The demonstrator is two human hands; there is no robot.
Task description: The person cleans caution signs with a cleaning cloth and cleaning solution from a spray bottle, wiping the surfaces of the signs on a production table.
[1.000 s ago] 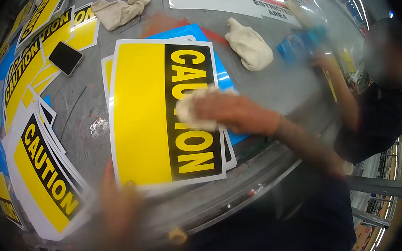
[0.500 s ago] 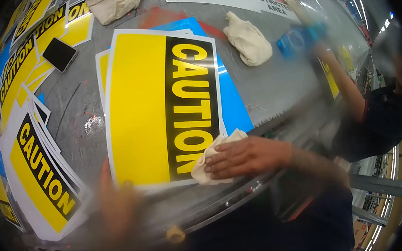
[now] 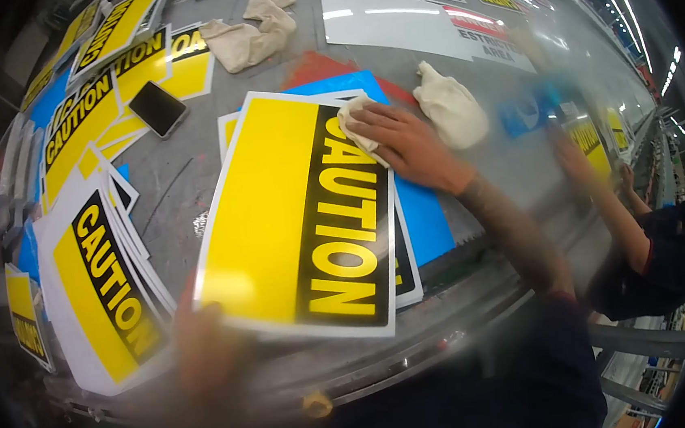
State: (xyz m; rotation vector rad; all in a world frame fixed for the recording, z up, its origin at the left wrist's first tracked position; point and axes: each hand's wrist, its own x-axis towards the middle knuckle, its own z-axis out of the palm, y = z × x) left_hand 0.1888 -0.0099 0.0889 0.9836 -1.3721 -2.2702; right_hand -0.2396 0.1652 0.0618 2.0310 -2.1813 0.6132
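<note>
A yellow and black caution sign [image 3: 265, 213] lies askew on top of a few others, its near edge reaching past the table edge. My right hand [image 3: 414, 144] presses a cream cloth [image 3: 357, 123] onto the sign's far right corner, fingers together over it. At the near left corner, my left hand [image 3: 207, 340] is blurred, but its thumb shows over the sign's edge, gripping it. Under the stack sticks out a blue sheet [image 3: 425, 227]. Another cream cloth [image 3: 449, 107] lies just beyond my right hand.
More caution signs [image 3: 107, 275] lie in a pile at left, near a black phone [image 3: 158, 109]. A third cloth [image 3: 250, 36] and a white restricted-area sign [image 3: 390, 18] are farther back. At right, a co-worker's arm [image 3: 600, 183] reaches over the table beside a blurred blue object [image 3: 525, 112].
My right hand has wiped with the cloth from the sign's near right corner to its far right corner. The top sign has turned slightly, exposing signs beneath. The camera view has shifted.
</note>
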